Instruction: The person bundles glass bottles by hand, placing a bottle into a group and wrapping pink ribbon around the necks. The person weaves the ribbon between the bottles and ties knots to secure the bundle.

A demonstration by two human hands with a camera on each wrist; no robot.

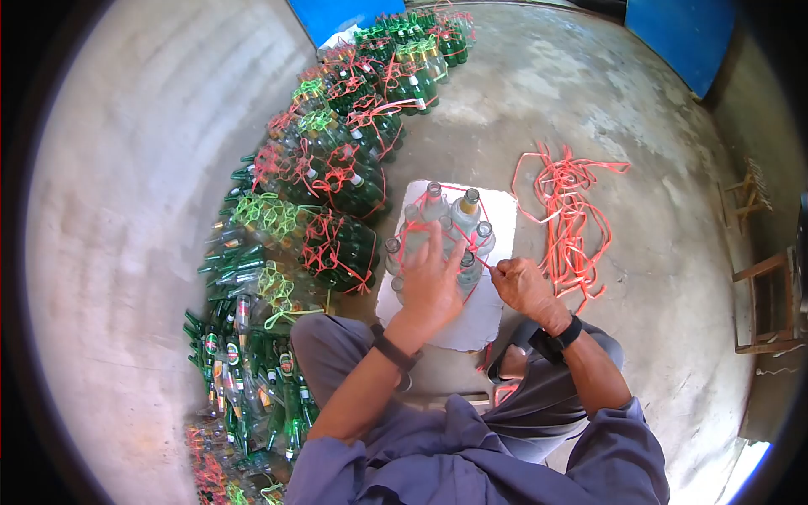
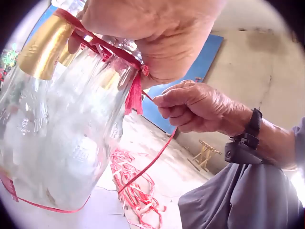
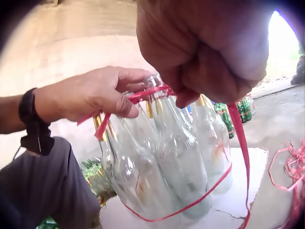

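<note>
Clear glass bottles (image 1: 469, 208) stand upright in a tight cluster, some with gold foil on their necks. Red plastic strapping (image 3: 190, 208) rings them low down, and another strand (image 2: 114, 50) crosses around the necks. My left hand (image 1: 431, 282) is over the near-left side of the cluster, its thumb and fingers about a bottle neck (image 3: 153, 81). On the right side, my right hand (image 1: 523, 288) grips the red strap (image 2: 157, 155) in curled fingers; one length runs taut toward the necks, and its tail hangs down. The right hand's fingertips are partly hidden in the right wrist view.
Under the bottles lies a white board (image 1: 459, 330) on the concrete floor. A loose heap of red strapping (image 1: 568, 223) lies to the right. Along the left wall are many tied bundles of green and clear bottles (image 1: 341, 252). A small wooden stool (image 1: 770, 303) stands far right.
</note>
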